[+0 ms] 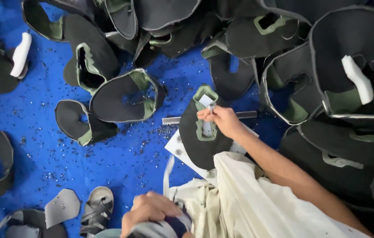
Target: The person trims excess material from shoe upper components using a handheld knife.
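Black shoe upper (200,136) with green trim lies on the blue floor (41,132) before my knees; my right hand's (222,121) grip pinches a small tool at its opening, my left hand (149,211) curled closed on cloth.

This is a shoemaking workshop, with the work done at floor level. Dozens of black shoe uppers (125,94) with green lining lie heaped across a blue floor sheet (41,110), unfinished and without soles. Small dark trimmings (151,132) are scattered over the sheet. White foam pieces (21,53) sit among the uppers, a flat grey cut-out piece (61,207) lies near a worn sandal (96,209), and a metal ruler (174,119) rests beside the worker's spot.
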